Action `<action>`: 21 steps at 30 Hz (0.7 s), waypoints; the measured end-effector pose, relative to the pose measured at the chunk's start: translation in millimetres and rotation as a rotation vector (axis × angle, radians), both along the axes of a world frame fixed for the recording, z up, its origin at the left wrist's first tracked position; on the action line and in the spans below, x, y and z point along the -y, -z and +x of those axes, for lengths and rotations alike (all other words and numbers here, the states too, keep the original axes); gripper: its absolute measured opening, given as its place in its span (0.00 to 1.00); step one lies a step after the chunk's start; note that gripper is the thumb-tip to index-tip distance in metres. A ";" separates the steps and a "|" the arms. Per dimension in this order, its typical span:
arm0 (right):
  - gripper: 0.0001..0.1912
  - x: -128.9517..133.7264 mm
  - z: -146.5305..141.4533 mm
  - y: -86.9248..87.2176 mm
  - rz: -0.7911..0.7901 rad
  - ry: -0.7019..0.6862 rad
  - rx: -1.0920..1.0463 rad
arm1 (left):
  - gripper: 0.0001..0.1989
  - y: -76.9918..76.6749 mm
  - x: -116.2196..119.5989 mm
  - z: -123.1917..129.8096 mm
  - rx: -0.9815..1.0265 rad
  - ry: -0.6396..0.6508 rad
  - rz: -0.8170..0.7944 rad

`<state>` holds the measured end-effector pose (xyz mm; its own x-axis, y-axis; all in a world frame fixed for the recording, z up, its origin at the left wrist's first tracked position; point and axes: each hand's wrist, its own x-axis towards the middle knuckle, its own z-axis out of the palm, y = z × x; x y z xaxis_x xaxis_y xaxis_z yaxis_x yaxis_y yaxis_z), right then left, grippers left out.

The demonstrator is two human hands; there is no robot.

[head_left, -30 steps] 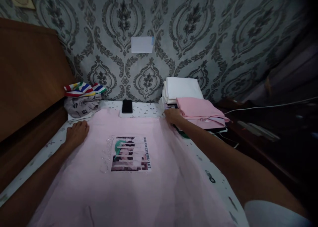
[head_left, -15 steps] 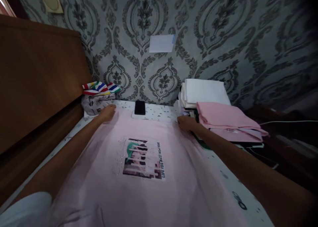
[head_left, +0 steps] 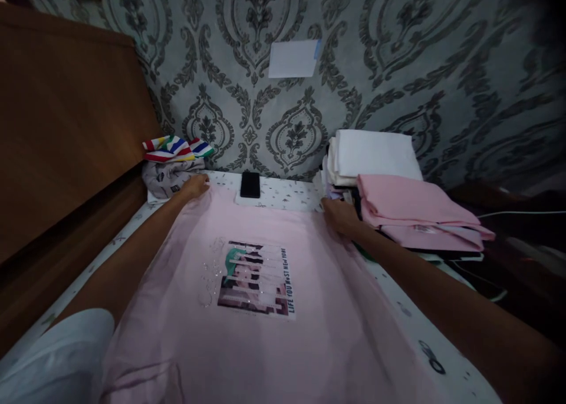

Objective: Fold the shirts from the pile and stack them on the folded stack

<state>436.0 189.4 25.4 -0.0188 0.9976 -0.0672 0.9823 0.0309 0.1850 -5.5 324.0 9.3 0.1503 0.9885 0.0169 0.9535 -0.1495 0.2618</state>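
Observation:
A pink shirt (head_left: 260,351) lies spread over a white patterned sheet, its printed picture and lettering facing up. At the shirt's far left corner my left hand (head_left: 196,187) is closed on the fabric, right beside a small pile of clothes. My right hand (head_left: 339,216) grips the far right corner, close to a stack of folded clothes; its fingertips are partly hidden. Between the two hands, just beyond the shirt's far edge, rests a black phone (head_left: 250,185). Near me, at the lower left, part of the shirt is creased and bunched.
Folded white cloth (head_left: 375,153) and pink cloth (head_left: 420,203) top the stack at right. A striped multicoloured cloth (head_left: 177,148) sits on a grey printed garment (head_left: 165,178) at left. A brown wooden panel (head_left: 66,127) borders the left side; a patterned wall (head_left: 247,97) stands behind.
The view has tilted slightly down, so the wall paper sits higher in the frame. Both hands stay at the shirt's far corners, and the shirt has barely shifted.

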 end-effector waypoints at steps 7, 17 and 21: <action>0.17 15.9 -27.1 -0.1 0.120 -0.068 0.018 | 0.16 3.1 94.0 -69.7 0.109 -0.200 -0.016; 0.17 -39.1 -264.1 -1.8 -0.026 -0.728 -0.451 | 0.13 8.7 146.5 -100.2 0.179 -0.310 -0.085; 0.13 -56.4 -331.1 -2.0 -0.154 -0.767 -0.451 | 0.11 14.6 147.7 -99.6 0.148 -0.282 -0.116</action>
